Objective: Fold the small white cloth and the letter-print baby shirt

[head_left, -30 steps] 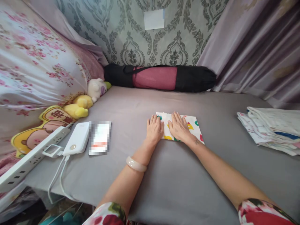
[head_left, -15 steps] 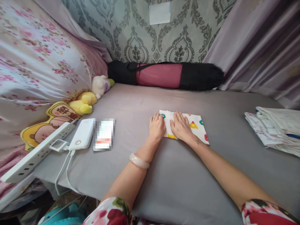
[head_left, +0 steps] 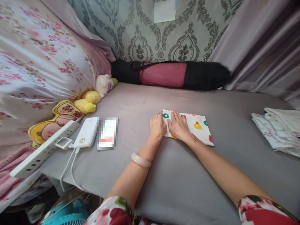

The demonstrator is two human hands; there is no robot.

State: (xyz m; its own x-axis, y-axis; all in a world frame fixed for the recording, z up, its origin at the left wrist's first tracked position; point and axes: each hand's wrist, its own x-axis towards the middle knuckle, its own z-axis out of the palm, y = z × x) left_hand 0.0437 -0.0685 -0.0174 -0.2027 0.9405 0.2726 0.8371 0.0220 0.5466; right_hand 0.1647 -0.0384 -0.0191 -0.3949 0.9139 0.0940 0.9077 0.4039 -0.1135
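A folded white cloth (head_left: 200,132) printed with colourful shapes lies on the grey-covered surface in front of me. My right hand (head_left: 178,125) rests palm down on its left part, fingers stretched and slightly apart. At the cloth's left edge lies my left hand (head_left: 157,126), palm down, its fingers side by side and bent a little. Its thumb is hidden, and I see nothing held in it. A pale bangle (head_left: 141,160) circles the left wrist.
To the left are a phone (head_left: 107,133), a white power bank (head_left: 86,132) with cables, a power strip (head_left: 44,150) and plush toys (head_left: 87,101). A long black-and-pink bag (head_left: 161,75) lies along the back. Folded cloths (head_left: 278,132) are stacked at the right.
My right hand has slid slightly left over the cloth, showing more of its print. My left hand has shifted a little left at the edge. The view has turned slightly left.
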